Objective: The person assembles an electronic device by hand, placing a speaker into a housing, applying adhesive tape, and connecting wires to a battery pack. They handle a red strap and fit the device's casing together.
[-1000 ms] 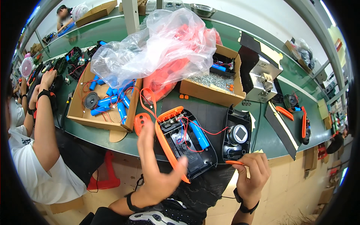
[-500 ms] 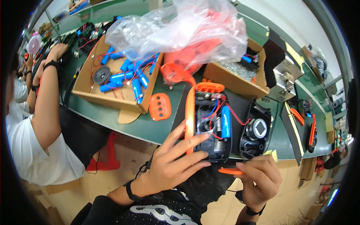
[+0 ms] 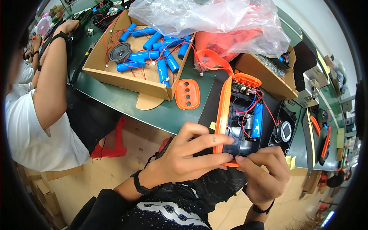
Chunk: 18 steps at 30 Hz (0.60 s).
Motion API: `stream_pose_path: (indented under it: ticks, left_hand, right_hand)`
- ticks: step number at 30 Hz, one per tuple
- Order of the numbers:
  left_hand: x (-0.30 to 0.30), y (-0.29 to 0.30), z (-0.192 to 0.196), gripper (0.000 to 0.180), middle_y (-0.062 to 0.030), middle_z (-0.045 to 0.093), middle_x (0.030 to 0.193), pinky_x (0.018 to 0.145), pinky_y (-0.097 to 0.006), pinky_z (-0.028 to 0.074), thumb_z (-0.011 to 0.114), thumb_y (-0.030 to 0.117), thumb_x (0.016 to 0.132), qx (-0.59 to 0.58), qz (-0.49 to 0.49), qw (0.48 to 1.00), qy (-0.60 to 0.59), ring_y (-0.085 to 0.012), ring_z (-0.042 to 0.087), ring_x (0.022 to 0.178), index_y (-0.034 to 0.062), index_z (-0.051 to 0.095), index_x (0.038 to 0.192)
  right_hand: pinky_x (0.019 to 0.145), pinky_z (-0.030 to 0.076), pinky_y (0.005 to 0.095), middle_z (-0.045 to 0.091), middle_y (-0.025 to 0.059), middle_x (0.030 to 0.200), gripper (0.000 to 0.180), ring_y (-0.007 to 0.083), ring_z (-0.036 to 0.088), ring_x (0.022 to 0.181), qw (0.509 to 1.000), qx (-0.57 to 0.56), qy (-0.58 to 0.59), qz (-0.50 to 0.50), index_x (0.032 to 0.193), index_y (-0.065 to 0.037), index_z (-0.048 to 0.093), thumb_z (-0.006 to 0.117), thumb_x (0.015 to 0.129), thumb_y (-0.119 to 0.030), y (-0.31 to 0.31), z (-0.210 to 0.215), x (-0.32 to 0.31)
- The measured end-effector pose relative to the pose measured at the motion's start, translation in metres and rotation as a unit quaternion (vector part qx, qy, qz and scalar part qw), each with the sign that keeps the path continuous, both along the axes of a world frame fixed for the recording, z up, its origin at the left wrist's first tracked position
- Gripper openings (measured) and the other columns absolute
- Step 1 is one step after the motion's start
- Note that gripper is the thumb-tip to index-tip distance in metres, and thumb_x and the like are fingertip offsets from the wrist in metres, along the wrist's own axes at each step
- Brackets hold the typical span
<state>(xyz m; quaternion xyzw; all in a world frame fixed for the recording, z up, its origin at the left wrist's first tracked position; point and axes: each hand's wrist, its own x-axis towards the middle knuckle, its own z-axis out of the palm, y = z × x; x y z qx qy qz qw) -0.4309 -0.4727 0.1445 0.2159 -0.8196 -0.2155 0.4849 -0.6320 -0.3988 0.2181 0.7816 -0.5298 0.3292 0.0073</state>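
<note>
An open orange-rimmed housing (image 3: 245,122) is held at the near edge of the green bench (image 3: 126,101), on a black mat (image 3: 214,96). Inside it a blue cylindrical cell (image 3: 257,120), red and blue wires and a small circuit board near its far end can be seen. The left hand (image 3: 184,153) is closed on the housing's near left corner, fingers laid across the orange rim. The right hand (image 3: 262,174) is curled against the near end, fingertips pressed to the housing's edge; whether anything is pinched in it cannot be told. Just right of the housing a black panel with a round part (image 3: 283,132) is lying. Left of it an orange oval plate with three holes (image 3: 187,94) is set on the bench, beside a cardboard box (image 3: 126,78) of blue cells and a speaker. Behind, orange parts are covered by a clear plastic bag (image 3: 207,19). At the left, another person's arm (image 3: 50,76) is stretched over the bench.
</note>
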Motion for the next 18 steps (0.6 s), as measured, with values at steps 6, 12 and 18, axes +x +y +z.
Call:
stream_pose_path:
  ticks: [6,12,18]
  left_hand:
    - [0.000,-0.005,-0.006,0.031,-0.0051,0.074,0.114,0.059,-0.026,0.053,0.090,0.014,0.069,0.032,-0.054,0.997,0.039,-0.0154,0.064,0.072,0.0138,0.081,0.098]
    - [-0.001,-0.005,0.004,0.028,-0.0075,0.068,0.108,0.059,-0.031,0.051,0.086,0.008,0.074,0.068,-0.103,0.992,0.041,-0.0203,0.064,0.070,0.0048,0.074,0.099]
    - [-0.008,-0.009,0.009,0.022,-0.0054,0.071,0.093,0.057,-0.030,0.051,0.085,0.005,0.070,0.082,-0.103,0.991,0.039,-0.0201,0.065,0.067,0.0046,0.078,0.090]
  right_hand:
    - [0.058,0.048,0.0300,0.068,0.0016,0.082,0.039,0.0210,0.060,0.073,1.000,-0.001,0.009,-0.007,0.096,-0.011,0.083,0.076,0.057,-0.008,0.002,-0.002,0.003]
    - [0.061,0.049,0.0297,0.070,0.0015,0.090,0.040,0.0217,0.061,0.077,0.999,-0.016,0.028,-0.020,0.102,-0.012,0.082,0.082,0.062,-0.007,0.004,-0.003,0.003]
    - [0.066,0.054,0.0290,0.068,0.0188,0.100,0.061,0.0211,0.062,0.079,0.957,-0.068,-0.223,-0.172,0.120,0.003,0.061,0.092,0.068,0.005,0.042,-0.042,0.002]
